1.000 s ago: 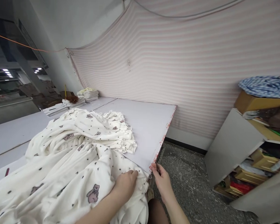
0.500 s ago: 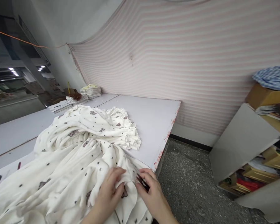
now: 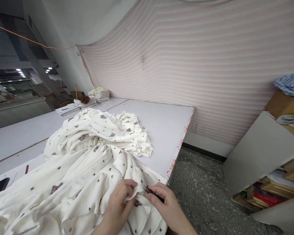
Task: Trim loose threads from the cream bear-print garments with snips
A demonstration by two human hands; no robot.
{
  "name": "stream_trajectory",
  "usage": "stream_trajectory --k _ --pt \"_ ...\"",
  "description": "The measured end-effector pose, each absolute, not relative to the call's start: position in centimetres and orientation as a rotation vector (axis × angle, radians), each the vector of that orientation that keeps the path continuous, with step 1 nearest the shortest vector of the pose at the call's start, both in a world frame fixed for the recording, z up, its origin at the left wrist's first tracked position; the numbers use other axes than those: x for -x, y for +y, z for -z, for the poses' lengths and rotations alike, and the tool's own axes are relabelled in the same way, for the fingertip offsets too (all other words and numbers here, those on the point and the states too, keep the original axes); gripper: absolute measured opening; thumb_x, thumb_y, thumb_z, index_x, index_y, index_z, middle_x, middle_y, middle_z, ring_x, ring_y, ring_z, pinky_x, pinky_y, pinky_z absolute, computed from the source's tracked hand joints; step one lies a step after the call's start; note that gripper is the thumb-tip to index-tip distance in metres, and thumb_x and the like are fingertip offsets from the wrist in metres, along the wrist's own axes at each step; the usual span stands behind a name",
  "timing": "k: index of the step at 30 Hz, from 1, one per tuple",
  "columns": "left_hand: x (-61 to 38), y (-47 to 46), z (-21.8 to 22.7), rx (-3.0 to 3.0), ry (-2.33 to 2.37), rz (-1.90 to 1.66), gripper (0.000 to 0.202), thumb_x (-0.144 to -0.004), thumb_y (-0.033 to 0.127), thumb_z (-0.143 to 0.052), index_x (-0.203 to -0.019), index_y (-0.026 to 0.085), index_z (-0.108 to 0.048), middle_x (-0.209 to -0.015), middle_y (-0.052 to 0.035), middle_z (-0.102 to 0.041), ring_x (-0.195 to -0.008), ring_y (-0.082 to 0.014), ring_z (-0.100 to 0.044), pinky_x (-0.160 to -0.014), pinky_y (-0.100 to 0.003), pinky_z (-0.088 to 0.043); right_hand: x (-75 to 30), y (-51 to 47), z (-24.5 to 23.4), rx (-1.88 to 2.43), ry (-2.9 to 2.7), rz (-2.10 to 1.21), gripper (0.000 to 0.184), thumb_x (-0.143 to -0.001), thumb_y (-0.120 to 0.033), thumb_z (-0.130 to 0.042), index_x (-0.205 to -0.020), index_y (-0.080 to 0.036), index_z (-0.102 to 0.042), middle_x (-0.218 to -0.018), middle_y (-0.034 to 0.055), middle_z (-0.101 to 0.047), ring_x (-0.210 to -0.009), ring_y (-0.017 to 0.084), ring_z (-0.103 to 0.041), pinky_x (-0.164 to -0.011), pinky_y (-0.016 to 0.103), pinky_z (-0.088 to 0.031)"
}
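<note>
White fabric [image 3: 80, 176] printed with small bears and dots lies in loose folds across the near part of the table, with a ruffled edge at its far side. My left hand [image 3: 121, 202] pinches a fold of this fabric between thumb and fingers. Close beside it, my right hand [image 3: 165, 202] is closed around small dark thread snips [image 3: 155, 194]. The tips of the snips point left, at the pinched fold; whether they touch the cloth I cannot tell.
The pale table [image 3: 161, 120] ends at a taped right edge. Folded cloth stacks [image 3: 99, 94] stand at the back left. A phone [image 3: 0, 186] lies at the near left. Striped pink-white cloth [image 3: 186, 58] hangs behind. A grey shelf unit [image 3: 262, 143] stands right, across the speckled floor [image 3: 196, 182].
The view has shifted slightly, so everything sits a little further right. In my right hand the snips have turned and now lie flatter. My left hand still pinches the fabric.
</note>
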State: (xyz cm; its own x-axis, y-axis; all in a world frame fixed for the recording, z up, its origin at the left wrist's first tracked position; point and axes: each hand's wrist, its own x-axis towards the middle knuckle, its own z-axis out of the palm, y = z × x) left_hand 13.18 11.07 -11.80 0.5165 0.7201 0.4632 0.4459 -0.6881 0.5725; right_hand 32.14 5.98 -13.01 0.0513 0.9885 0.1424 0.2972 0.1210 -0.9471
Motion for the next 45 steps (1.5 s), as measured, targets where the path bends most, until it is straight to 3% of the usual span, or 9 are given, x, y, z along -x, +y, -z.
stream_trajectory --k 4,10,14,16,19,22,26,33,45 --pt "-13.0 11.2 11.9 -2.459 0.866 -1.024 0.024 -0.083 0.002 -0.046 -0.077 0.023 -0.038 -0.095 -0.0059 -0.062 -0.087 -0.0180 -0.061 -0.073 -0.028 -0.049 -31.6 6.2 12.3 1.348 -1.520 -0.898 0.022 -0.089 -0.028 -0.056 -0.077 -0.020 -0.072 -0.075 0.0005 -0.063 -0.074 0.017 -0.062 -0.069 0.024 -0.045" --pt "-12.9 11.4 11.8 -2.432 0.887 -1.069 0.025 -0.082 0.003 -0.050 -0.076 0.024 -0.038 -0.102 -0.0061 -0.067 -0.097 -0.0208 -0.061 -0.079 -0.033 -0.051 -31.4 6.2 12.1 1.392 -1.518 -0.823 0.021 -0.091 -0.028 -0.054 -0.082 -0.022 -0.072 -0.079 0.0013 -0.065 -0.076 0.017 -0.062 -0.068 0.024 -0.045" --pt "-13.2 11.2 11.7 -2.265 0.919 -1.064 0.022 -0.084 0.008 -0.050 -0.074 0.025 -0.040 -0.102 -0.0061 -0.070 -0.118 -0.0248 -0.054 -0.089 -0.039 -0.050 -31.0 6.0 12.6 1.394 -1.439 -0.746 0.027 -0.082 -0.027 -0.063 -0.110 -0.024 -0.065 -0.094 0.0042 -0.064 -0.087 0.021 -0.063 -0.076 0.026 -0.048" --pt "-13.5 11.2 11.4 -2.090 0.959 -1.014 0.020 -0.086 0.014 -0.050 -0.071 0.024 -0.040 -0.093 -0.0050 -0.071 -0.107 -0.0235 -0.061 -0.083 -0.035 -0.053 -30.6 6.1 12.6 1.376 -1.496 -0.705 0.034 -0.080 -0.019 -0.062 -0.113 -0.026 -0.063 -0.099 0.0047 -0.062 -0.087 0.020 -0.063 -0.075 0.026 -0.048" --pt "-13.8 11.5 11.0 -1.842 1.068 -0.895 0.006 -0.084 0.023 -0.056 -0.079 0.023 -0.052 -0.085 -0.0029 -0.067 -0.083 -0.0196 -0.065 -0.071 -0.028 -0.053 -30.1 6.9 12.6 1.335 -1.538 -0.652 0.020 -0.082 -0.011 -0.053 -0.091 -0.023 -0.067 -0.086 0.0028 -0.064 -0.076 0.018 -0.062 -0.068 0.024 -0.046" --pt "-14.0 12.0 10.6 -1.667 1.122 -0.745 0.015 -0.081 0.028 -0.060 -0.093 0.020 -0.064 -0.092 -0.0048 -0.068 -0.089 -0.0213 -0.064 -0.075 -0.029 -0.051 -29.8 7.9 12.8 1.310 -1.428 -0.662 0.013 -0.088 -0.021 -0.051 -0.082 -0.021 -0.062 -0.069 -0.0005 -0.063 -0.064 0.015 -0.059 -0.061 0.022 -0.043" --pt "-14.1 12.4 10.3 -1.571 1.165 -0.634 0.023 -0.078 0.032 -0.062 -0.092 0.017 -0.071 -0.090 -0.0066 -0.072 -0.082 -0.0218 -0.063 -0.074 -0.030 -0.049 -30.0 8.6 12.7 1.336 -1.325 -0.735 0.026 -0.096 -0.031 -0.043 -0.075 -0.020 -0.053 -0.057 -0.0044 -0.057 -0.053 0.012 -0.054 -0.056 0.020 -0.041" --pt "-14.9 11.7 9.5 -1.151 1.104 -0.712 0.037 -0.072 0.048 -0.069 -0.091 0.017 -0.065 -0.072 -0.0022 -0.066 -0.063 -0.0175 -0.060 -0.060 -0.030 -0.052 -31.5 6.7 10.9 1.402 -1.403 -0.818 0.016 -0.088 -0.034 -0.057 -0.098 -0.023 -0.064 -0.090 0.0033 -0.068 -0.085 0.021 -0.064 -0.073 0.026 -0.046" --pt "-14.7 11.8 9.4 -1.048 0.987 -0.700 0.035 -0.075 0.045 -0.069 -0.089 0.014 -0.065 -0.068 -0.0020 -0.066 -0.056 -0.0152 -0.059 -0.058 -0.029 -0.051 -30.8 6.7 10.3 1.563 -1.510 -0.806 0.022 -0.091 -0.032 -0.052 -0.095 -0.022 -0.072 -0.092 0.0051 -0.072 -0.087 0.023 -0.066 -0.076 0.027 -0.047"
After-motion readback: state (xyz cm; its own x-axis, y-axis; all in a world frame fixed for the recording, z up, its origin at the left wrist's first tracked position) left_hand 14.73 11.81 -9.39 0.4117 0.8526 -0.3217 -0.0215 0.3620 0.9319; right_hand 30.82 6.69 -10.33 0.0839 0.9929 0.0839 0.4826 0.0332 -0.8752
